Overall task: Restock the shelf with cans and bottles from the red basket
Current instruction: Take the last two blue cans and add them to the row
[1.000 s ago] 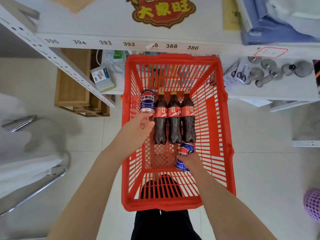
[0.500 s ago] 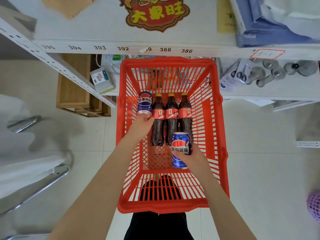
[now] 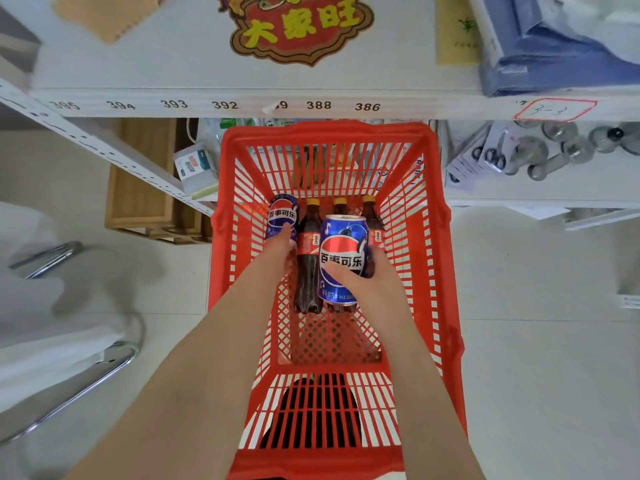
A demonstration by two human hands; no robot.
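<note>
Right can (image 3: 342, 259) lifted higher, right fingers (image 3: 341, 276) wrapping it; left fingers (image 3: 284, 237) gripping left can (image 3: 281, 216).

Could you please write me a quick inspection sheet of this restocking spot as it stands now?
Surface: white top shelf with numbered edge; no cans or bottles on it.
Job's things: red slatted plastic basket holds three dark cola bottles with yellow caps; two blue cola cans, one in each hand.
Clutter: red-and-gold sign, blue packet, scissors packs, small box on the shelves.
Grippers: left hand grips the far can; right hand lifts the near can.
Cables: nothing seen.
Surroundings: pale tiled floor, wooden crate, chrome tubing.
</note>
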